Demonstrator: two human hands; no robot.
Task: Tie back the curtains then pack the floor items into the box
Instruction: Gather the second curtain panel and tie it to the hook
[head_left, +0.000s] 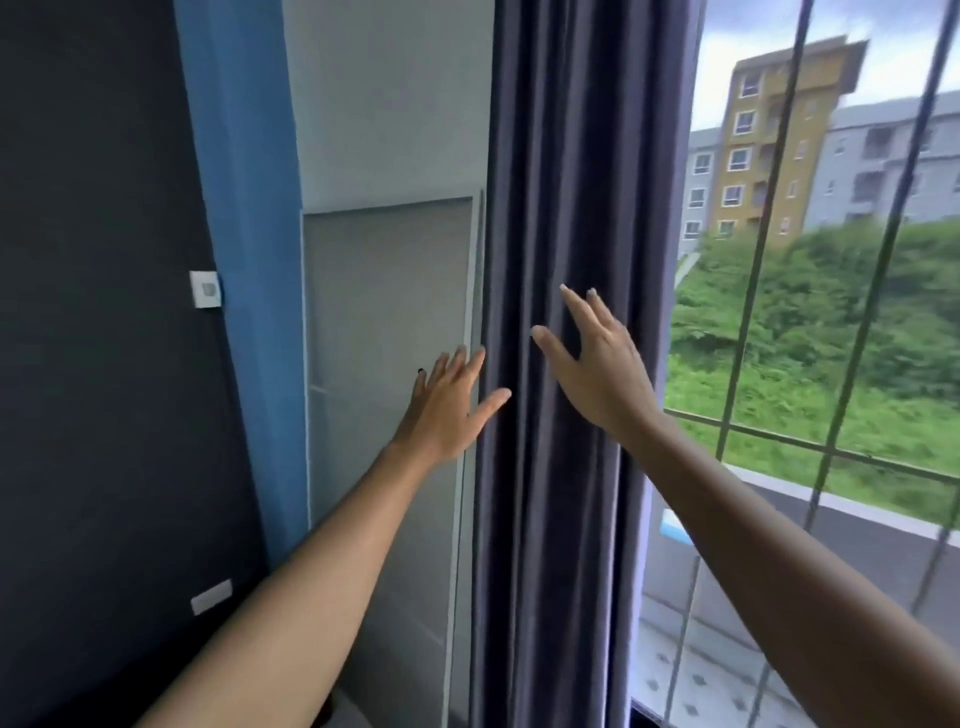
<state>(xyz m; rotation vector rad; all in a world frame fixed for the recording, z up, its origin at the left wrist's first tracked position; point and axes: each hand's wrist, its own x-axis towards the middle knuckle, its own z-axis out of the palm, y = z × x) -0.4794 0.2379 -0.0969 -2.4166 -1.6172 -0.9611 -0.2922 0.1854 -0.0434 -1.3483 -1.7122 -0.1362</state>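
Head view of two bare hands raised toward a gathered, dark grey-blue pleated fabric curtain (561, 364), which hangs in vertical folds from top to bottom of the frame, between a grey framed wall panel (387, 338) on its left and a window with thin dark metal bars (753, 291) on its right. The left hand (447, 402) has fingers spread and grips nothing, its thumb tip at the curtain's left edge. The right hand (597, 364) is likewise spread and empty, in front of the curtain's right-hand folds; contact with the cloth cannot be told. A small white wall switch (206, 289) sits on the dark wall at left. A yellow multi-storey building (769, 150) stands outside.
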